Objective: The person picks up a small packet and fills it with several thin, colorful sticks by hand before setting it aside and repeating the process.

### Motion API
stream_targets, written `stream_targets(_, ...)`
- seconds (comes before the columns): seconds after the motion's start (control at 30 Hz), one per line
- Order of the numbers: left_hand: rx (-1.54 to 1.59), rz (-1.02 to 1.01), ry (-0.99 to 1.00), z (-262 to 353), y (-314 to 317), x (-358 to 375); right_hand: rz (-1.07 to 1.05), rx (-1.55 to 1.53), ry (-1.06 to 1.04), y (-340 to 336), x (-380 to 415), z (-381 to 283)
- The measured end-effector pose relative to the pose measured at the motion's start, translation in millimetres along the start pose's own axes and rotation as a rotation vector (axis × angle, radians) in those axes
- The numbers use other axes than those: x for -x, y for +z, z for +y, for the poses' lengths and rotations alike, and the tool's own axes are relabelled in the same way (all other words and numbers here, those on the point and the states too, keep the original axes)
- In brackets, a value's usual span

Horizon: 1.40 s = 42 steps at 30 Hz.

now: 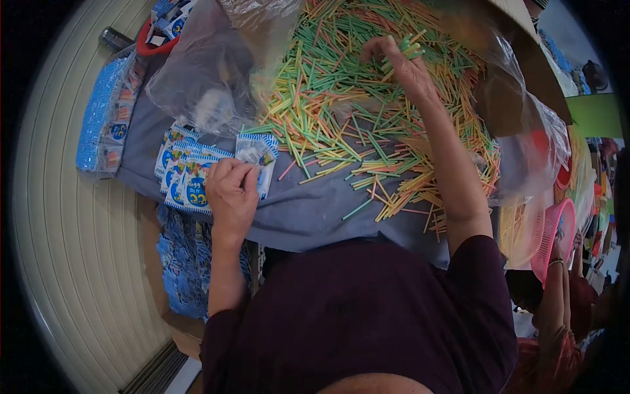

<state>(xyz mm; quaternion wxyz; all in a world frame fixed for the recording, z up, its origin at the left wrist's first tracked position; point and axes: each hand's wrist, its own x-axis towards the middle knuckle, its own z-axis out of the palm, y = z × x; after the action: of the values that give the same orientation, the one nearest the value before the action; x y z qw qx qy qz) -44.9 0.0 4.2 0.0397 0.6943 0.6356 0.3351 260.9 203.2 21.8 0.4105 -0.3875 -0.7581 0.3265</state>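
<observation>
My right hand (410, 69) is over the far part of a large heap of thin coloured sticks (325, 79). Its fingers are closed around a small bunch of green and yellow sticks (412, 49). My left hand (233, 190) is closed at the near left, with fingertips gripping the side of a small blue-and-white packet (257, 154). That packet lies partly under the fingers, and its contents cannot be made out. Left of this hand, several similar printed packets (195, 184) overlap on the grey cloth (289, 223).
Clear plastic sheeting (197, 85) bunches at the heap's left. A blue bag of packets (105, 125) and a red basin (157, 46) stand farther left. At right are a cardboard box wall (545, 85), a pink basket (553, 240) and another person's arm (558, 289).
</observation>
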Motion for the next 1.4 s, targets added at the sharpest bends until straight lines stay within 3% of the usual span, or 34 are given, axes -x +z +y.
stream_targets(0.13, -0.132, 0.019, 0.048, 8.9, 3.5, 1.2, -0.009, 0.038, -0.036, -1.4, 0.7, -5.7)
stream_targets(0.2, -0.199, -0.004, 0.062, 11.4, 3.1, -0.6, 0.024, -0.357, 0.132, 0.3, -0.1, 1.0)
stream_targets(0.23, -0.196, -0.002, 0.063, 11.3, 2.2, -1.6, 0.024, -0.354, 0.131, 0.3, -1.7, 2.5)
stream_targets(0.3, -0.153, -0.017, 0.05, 9.6, 1.0, -1.9, 0.04, -0.888, 0.111, 1.7, -4.5, 0.0)
stream_targets(0.33, -0.151, -0.019, 0.046, 6.6, 1.0, -1.6, 0.037, -0.886, 0.115, 1.9, -3.8, -4.7)
stream_targets(0.4, 0.158, 0.028, -0.032, 0.0, 0.7, -2.2, 0.142, -1.086, 0.134, 2.5, -0.4, -16.4)
stream_targets(0.43, 0.157, 0.027, -0.038, 0.5, 0.4, -3.7, 0.139, -1.088, 0.139, 1.6, -0.9, -13.6)
stream_targets(0.5, 0.534, 0.028, -0.183, 7.0, -2.5, -8.4, -0.1, -1.387, -0.04, -0.2, -0.7, -5.8)
stream_targets(0.53, 0.527, 0.027, -0.195, 12.6, -2.3, -13.7, -0.105, -1.397, -0.031, 4.1, 0.9, -12.6)
stream_targets(0.6, 0.711, 0.001, -0.17, 26.1, 5.1, -26.8, 0.135, -1.185, 0.094, 8.6, 7.5, -39.1)
stream_targets(0.63, 0.699, 0.002, -0.182, 31.5, 12.7, -31.0, 0.39, -1.087, 0.254, 21.8, 10.5, -79.1)
stream_targets(0.7, 1.003, -0.064, -0.342, 43.5, 28.7, -41.1, 0.33, -1.058, 0.189, 32.2, 18.7, -88.2)
stream_targets(0.8, 1.197, -0.119, -0.38, 61.7, 44.9, -49.5, 0.193, -0.902, -0.027, 25.5, 28.7, -94.3)
stream_targets(0.97, 1.319, -0.124, -0.286, 80.0, 61.5, -55.1, 0.067, -0.717, -0.243, 17.2, 38.7, -75.6)
stream_targets(1.1, 1.3, -0.15, -0.253, 90.5, 70.2, -57.4, 0.114, -0.723, -0.143, 15.7, 51.9, -81.7)
stream_targets(1.33, 1.456, -0.2, -0.272, 108.2, 82.7, -64.2, 0.014, -0.274, -0.273, 6.2, 55.8, -67.2)
stream_targets(1.4, 1.586, -0.294, -0.367, 111.2, 86.7, -66.8, -0.01, -0.171, -0.268, 0.9, 56.4, -68.1)
